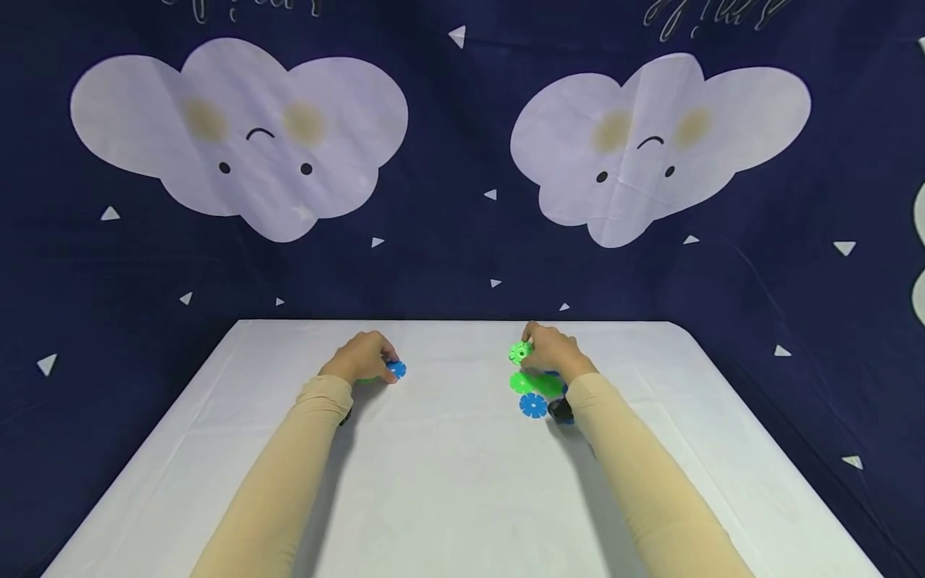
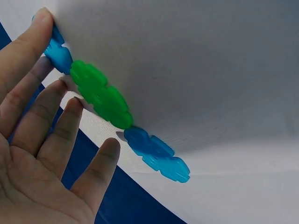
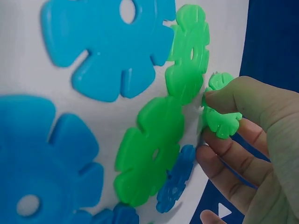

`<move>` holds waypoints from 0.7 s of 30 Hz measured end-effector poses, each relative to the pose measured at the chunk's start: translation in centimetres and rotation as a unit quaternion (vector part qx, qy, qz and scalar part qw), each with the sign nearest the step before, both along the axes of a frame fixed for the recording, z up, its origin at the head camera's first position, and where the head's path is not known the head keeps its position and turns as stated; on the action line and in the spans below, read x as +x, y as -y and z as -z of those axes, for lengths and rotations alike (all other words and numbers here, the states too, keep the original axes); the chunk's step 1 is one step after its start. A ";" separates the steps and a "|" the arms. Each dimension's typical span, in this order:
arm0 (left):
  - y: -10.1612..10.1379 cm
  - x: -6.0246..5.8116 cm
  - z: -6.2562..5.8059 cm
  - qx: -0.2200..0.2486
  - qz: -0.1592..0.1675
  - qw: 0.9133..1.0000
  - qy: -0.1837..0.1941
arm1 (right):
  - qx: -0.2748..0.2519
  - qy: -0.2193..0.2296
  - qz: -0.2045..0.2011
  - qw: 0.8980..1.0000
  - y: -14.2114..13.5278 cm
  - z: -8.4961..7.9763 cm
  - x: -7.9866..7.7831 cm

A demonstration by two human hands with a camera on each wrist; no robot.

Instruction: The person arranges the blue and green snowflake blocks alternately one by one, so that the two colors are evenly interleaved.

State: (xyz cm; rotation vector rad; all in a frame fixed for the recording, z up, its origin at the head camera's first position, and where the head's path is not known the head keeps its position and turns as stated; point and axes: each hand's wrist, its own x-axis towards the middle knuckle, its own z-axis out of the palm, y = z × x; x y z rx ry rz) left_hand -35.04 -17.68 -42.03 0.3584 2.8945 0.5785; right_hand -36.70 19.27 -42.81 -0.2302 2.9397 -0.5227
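Observation:
At the left of the table, my left hand (image 1: 364,357) pinches a blue flower-shaped plastic disc (image 2: 58,55) between thumb and fingers. A green disc (image 2: 100,93) and another blue disc (image 2: 156,154) follow it in a row in the left wrist view; whether they are joined I cannot tell. Farther right, my right hand (image 1: 551,351) pinches a bright green flower disc (image 3: 222,123) by its edge, above the table's far side. Beside that hand lie green discs (image 3: 152,151) and a large blue disc (image 3: 110,42), partly overlapping in the right wrist view.
Both hands work near the far edge of the white-covered table (image 1: 448,466). More blue discs (image 3: 42,158) lie close to the right wrist, partly hidden by the arm in the head view. Behind the table hangs a dark blue cloth (image 1: 448,265) with clouds.

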 end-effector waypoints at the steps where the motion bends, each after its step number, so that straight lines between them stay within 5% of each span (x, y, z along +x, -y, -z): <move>1: 0.0 -0.1 0.1 0.002 -0.001 1.000 0.002 | -0.002 0.001 -0.003 1.000 0.0 0.1 0.0; 21: 0.1 -0.5 0.7 0.013 -0.007 1.000 0.006 | 0.008 0.009 -0.020 1.000 -0.3 -0.3 -0.4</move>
